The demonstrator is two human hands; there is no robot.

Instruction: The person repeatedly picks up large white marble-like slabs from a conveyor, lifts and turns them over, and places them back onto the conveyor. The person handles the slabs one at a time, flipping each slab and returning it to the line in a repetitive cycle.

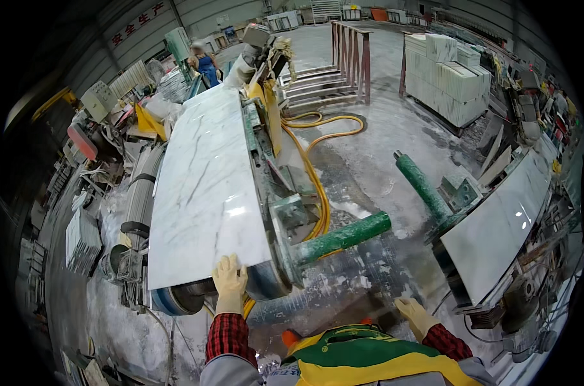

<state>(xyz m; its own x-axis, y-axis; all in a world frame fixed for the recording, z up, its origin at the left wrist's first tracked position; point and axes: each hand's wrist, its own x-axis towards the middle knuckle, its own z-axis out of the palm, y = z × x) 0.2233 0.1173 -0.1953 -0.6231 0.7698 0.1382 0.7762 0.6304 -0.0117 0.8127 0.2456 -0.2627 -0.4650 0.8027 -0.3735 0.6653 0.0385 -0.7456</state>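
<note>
Left hand [229, 278], 7 o'clock: cream glove, snug, slightly wrinkled, no marking legible. Right hand [415, 316], between 4 and 5: matching cream glove. Left cuff [229, 338], near 7: red-and-black check, gathered. Right cuff [447, 341], between 4 and 5: same check. Left sleeve [229, 373], under its cuff toward 7: plain grey; right sleeve [477, 370], outer edge toward 4–5, also grey. Torso cover [369, 350], 5 o'clock: green panel, broad yellow bands, dark lines across the green. Blue printing [287, 373] on pale cloth, 6 o'clock. Orange patches [291, 338], 5 and 6: probably footwear, mostly hidden.
</note>
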